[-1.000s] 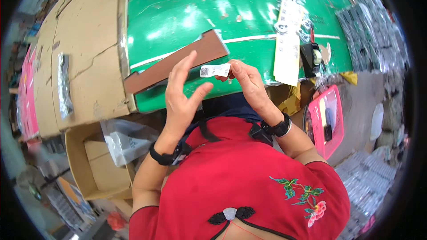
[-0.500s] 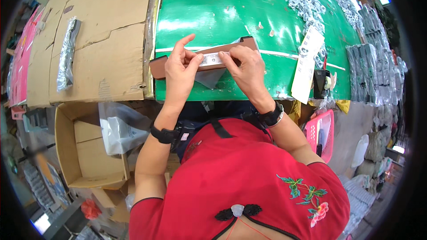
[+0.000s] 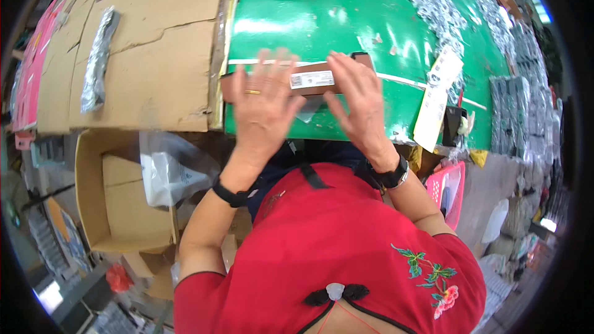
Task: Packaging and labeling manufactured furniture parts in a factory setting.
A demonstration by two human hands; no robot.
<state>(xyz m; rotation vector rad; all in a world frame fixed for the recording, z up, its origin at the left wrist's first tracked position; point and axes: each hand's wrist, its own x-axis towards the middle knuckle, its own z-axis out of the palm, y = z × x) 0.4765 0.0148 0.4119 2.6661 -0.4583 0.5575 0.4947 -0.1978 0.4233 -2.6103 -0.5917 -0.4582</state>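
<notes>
A long brown bar-shaped piece [image 3: 317, 67] with black ends lies across the near edge of the green tabletop. A white printed label [image 3: 312, 80] is stuck flat on its middle. My left hand [image 3: 265, 108] is laid over the bar's left part, palm down, with its fingers stretched and slightly smeared by motion. Over the right part is my right hand [image 3: 360, 100], its fingers extended and thumb apart. The hands sit on either side of the label and hide much of the bar. A bit of clear plastic [image 3: 309, 110] shows below the bar.
On the cardboard [image 3: 161, 49] at left lies a plastic-wrapped piece [image 3: 99, 62]. A yellowish label sheet [image 3: 437, 102], a black holder [image 3: 453, 125] and a heap of small clear packets [image 3: 440, 15] are at right. An open carton [image 3: 93, 198] stands below left, a pink basket [image 3: 455, 195] below right.
Both hands have released their pinch at the label's ends and spread their fingers over the bar. The label now lies uncovered between them. The view has shifted slightly.
</notes>
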